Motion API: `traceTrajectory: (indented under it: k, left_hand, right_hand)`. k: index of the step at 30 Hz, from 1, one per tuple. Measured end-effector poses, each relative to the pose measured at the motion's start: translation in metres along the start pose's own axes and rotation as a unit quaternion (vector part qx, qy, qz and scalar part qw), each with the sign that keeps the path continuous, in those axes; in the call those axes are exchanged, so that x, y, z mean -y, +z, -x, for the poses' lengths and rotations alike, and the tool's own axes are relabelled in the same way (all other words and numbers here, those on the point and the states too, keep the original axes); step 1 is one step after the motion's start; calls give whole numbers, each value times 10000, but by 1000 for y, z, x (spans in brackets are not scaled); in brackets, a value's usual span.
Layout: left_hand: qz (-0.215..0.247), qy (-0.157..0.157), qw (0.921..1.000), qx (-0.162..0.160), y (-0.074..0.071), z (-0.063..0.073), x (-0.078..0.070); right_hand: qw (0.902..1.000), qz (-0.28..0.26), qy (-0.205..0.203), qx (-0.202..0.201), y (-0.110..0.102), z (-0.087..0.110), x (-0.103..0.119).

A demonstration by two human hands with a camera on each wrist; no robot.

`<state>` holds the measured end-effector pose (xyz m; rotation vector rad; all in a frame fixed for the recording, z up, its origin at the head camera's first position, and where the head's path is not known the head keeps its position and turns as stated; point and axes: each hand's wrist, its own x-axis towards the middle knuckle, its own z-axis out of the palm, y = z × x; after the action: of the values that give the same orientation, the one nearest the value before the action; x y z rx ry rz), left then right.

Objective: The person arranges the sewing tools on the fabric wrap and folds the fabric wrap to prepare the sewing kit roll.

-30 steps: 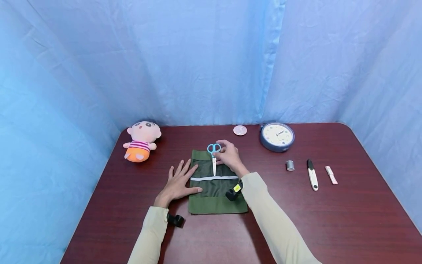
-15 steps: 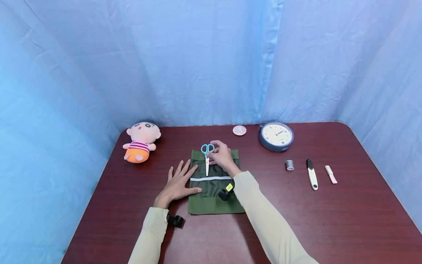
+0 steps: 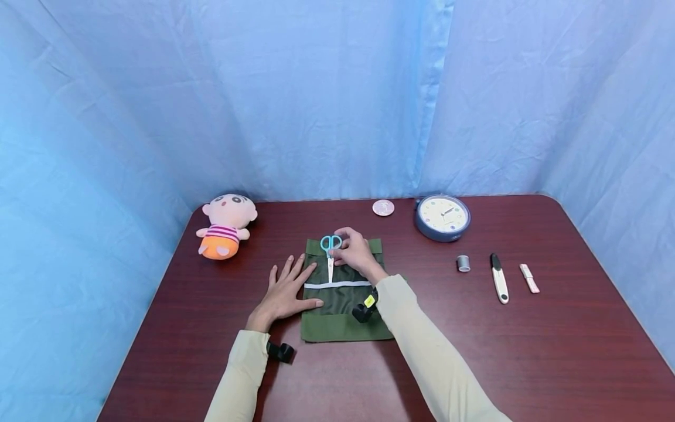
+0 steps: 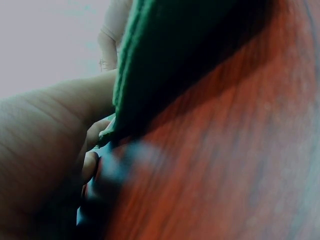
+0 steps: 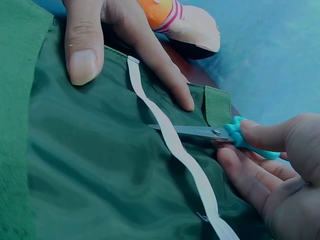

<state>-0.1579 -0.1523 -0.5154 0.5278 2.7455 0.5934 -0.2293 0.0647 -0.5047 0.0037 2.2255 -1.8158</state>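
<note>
My right hand (image 3: 354, 253) pinches small scissors (image 3: 330, 246) by their light-blue handles, thumb on top and fingers beneath. Their blades are closed and point toward me over a dark green cloth organizer (image 3: 343, 328). A white elastic band (image 3: 343, 284) runs across the cloth. In the right wrist view the band (image 5: 172, 137) crosses over the blade, and the tip shows on its far side. My left hand (image 3: 285, 293) lies spread on the cloth's left edge, thumb and fingertips resting on it. The left wrist view shows the cloth's edge (image 4: 132, 60) beside that hand.
A plush doll (image 3: 224, 228) sits at the back left. Along the back lie a round pinkish disc (image 3: 383, 207) and a blue alarm clock (image 3: 443, 218). To the right are a grey thread spool (image 3: 463, 264), a white tool with a black end (image 3: 499, 279) and a small pink-white bundle (image 3: 529, 278).
My right hand has carried the scissors left across the cloth, then slightly toward me, bringing the tip to the white band. My left hand has stayed in place.
</note>
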Motion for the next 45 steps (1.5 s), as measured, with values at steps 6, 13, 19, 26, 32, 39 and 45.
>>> traceTrajectory:
  k: [6,13,19,26,32,39,45]
  left_hand:
    - [8,56,10000,-57,1,-1,1]
    - [48,109,9999,-106,2,-1,2]
    - [31,55,10000,-6,-1,-1,0]
    - [37,34,10000,21,-2,0,-1]
    - [39,46,10000,10,-2,0,0]
    - [53,73,10000,-14,-1,0,1]
    - [13,83,10000,-27,-1,0,0]
  right_hand:
    - [9990,313,2,321,-3,0,2]
    - [9903,1322,-44,415,-6,2,4]
    - [9736,2232,-302,370,-6,5,8]
    - [9578,2804,-401,493,-6,10,12]
    - [9549,2896,-379,539,-6,13,12]
    - [9527,2941,-369,672,-4,15,10]
    - [9493,3029,-433,714,-3,14,8]
